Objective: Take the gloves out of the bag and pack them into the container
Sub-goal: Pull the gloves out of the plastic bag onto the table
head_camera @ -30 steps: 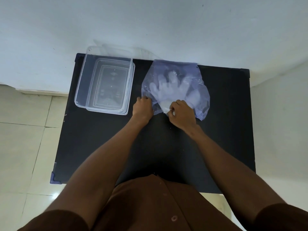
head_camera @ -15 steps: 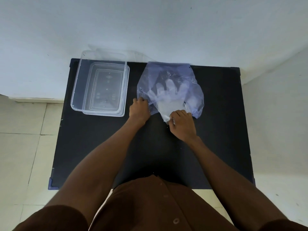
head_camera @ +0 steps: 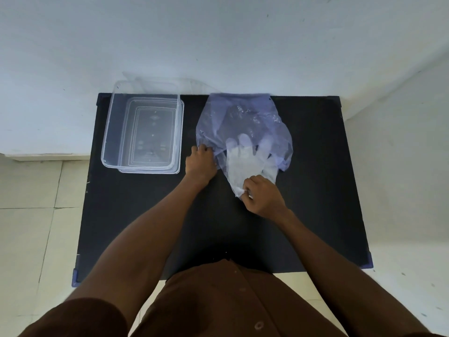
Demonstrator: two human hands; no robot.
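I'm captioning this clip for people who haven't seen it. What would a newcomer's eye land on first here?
Most striking is the crumpled translucent bag at the far middle of the black table, with pale gloves half out of its mouth. The right hand pinches the gloves' cuff end while the left hand pins the bag's edge. To the left sits an empty clear container.

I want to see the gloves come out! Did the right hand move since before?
Yes. The right hand, pinching the gloves, has pulled back toward the person, away from the bag, whose far edge stays at the table back.
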